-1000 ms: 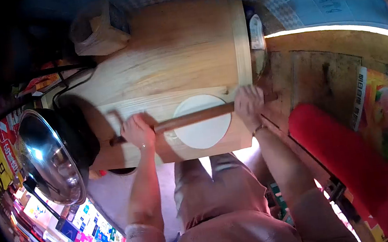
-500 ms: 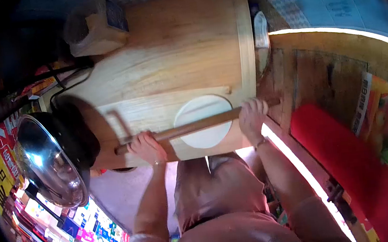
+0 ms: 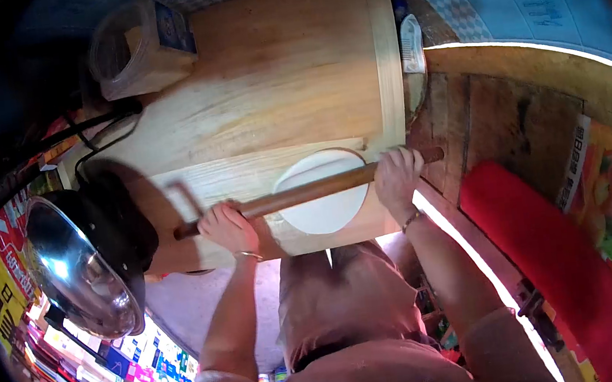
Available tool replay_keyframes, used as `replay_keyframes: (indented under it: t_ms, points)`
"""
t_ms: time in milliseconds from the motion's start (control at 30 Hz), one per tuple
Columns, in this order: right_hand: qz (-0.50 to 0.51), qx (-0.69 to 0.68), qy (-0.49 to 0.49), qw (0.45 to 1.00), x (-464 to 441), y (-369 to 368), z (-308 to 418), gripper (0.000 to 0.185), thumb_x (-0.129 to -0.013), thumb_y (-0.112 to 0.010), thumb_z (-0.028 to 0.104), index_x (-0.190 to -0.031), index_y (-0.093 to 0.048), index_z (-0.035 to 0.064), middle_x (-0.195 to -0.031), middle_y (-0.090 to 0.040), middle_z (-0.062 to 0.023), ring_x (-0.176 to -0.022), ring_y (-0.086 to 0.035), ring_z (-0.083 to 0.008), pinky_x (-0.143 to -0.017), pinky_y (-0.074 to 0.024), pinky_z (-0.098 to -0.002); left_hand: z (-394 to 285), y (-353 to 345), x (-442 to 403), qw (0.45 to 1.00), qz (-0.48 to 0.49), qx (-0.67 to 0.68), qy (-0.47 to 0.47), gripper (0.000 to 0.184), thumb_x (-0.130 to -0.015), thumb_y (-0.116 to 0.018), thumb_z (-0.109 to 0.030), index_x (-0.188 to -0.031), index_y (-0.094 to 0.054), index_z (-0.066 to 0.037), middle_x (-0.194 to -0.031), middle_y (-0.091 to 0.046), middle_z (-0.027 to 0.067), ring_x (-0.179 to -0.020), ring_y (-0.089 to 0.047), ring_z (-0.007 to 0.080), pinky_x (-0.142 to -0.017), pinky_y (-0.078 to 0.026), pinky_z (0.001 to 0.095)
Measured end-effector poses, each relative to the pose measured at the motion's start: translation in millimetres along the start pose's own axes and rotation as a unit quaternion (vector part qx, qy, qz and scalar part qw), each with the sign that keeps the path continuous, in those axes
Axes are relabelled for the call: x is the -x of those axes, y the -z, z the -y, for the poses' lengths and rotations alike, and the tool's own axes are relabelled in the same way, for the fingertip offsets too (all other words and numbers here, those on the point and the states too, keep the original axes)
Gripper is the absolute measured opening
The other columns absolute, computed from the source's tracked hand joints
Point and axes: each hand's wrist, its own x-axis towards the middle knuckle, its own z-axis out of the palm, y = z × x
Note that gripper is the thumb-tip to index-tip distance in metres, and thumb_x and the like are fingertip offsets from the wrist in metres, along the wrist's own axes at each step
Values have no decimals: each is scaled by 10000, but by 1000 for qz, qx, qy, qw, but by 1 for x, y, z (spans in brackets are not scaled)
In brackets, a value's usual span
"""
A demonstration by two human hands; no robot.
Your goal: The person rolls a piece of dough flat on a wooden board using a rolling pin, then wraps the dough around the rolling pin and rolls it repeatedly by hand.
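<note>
A long wooden rolling pin (image 3: pixel 306 192) lies across a flat, roughly round sheet of white dough (image 3: pixel 331 212). My left hand (image 3: pixel 228 227) is closed round the pin near its left end, with a bracelet on the wrist. Near the other end, my right hand (image 3: pixel 399 178) grips the pin too, its fingers curled over the top. The dough rests on a wooden board (image 3: pixel 264 76) close to its front edge, and the pin covers a strip across its middle.
A shiny metal bowl (image 3: pixel 79 263) stands tilted at the left, by a black object. At the back left sits a clear plastic container (image 3: pixel 138 52). A white brush-like item (image 3: pixel 411 44) is beyond the board's right edge. A red roll (image 3: pixel 544 255) lies at the right.
The rolling pin and both hands have shifted only slightly, the left hand a little to the left and up. The view has tilted a bit. Both hands keep their grip.
</note>
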Motion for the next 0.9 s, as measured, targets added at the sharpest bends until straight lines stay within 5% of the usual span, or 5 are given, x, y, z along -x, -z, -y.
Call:
replay_keyframes:
  t_ms: [67,133,367,633,900]
  points:
    - [33,-8,4,999,-46,-2,-4,145,-834,-561,167,-754,-625,65,-858,-585,-108,-874,-537,-261,-915,-341,-427,-8,-8,-67,995,93,-14,27,278,-937,-421,-219,-825,-615,-55,-801,-607,139,-786,-551,329,-812,-386,438]
    - [15,-46,2,999,-93,-3,-3,159,-846,-552,171,-755,-623,62,-851,-586,-110,-876,-538,-270,-900,-351,-422,-20,-21,-126,993,16,112,31,275,-936,-442,-222,-832,-621,-42,-787,-613,166,-779,-568,358,-772,-395,458]
    - [-56,-13,2,998,-7,-1,7,162,-853,-528,167,-761,-616,67,-845,-600,-98,-934,-534,-253,-951,-326,-446,-4,4,1,999,-5,35,26,279,-945,-396,-249,-888,-626,-101,-842,-629,86,-836,-562,298,-892,-338,431]
    - [-7,-24,39,999,-123,-7,-2,176,-858,-539,182,-753,-630,74,-795,-588,-93,-858,-557,-269,-876,-379,-398,-34,-27,-151,995,17,80,54,322,-970,-418,-292,-859,-631,-77,-829,-625,152,-809,-584,357,-713,-449,455]
    - [-42,3,-4,999,-23,-5,12,114,-841,-559,175,-783,-602,87,-820,-578,-69,-912,-533,-234,-950,-318,-416,-7,-11,-39,1000,-24,-8,-3,307,-951,-375,-252,-858,-629,-106,-876,-631,77,-872,-555,288,-895,-336,443]
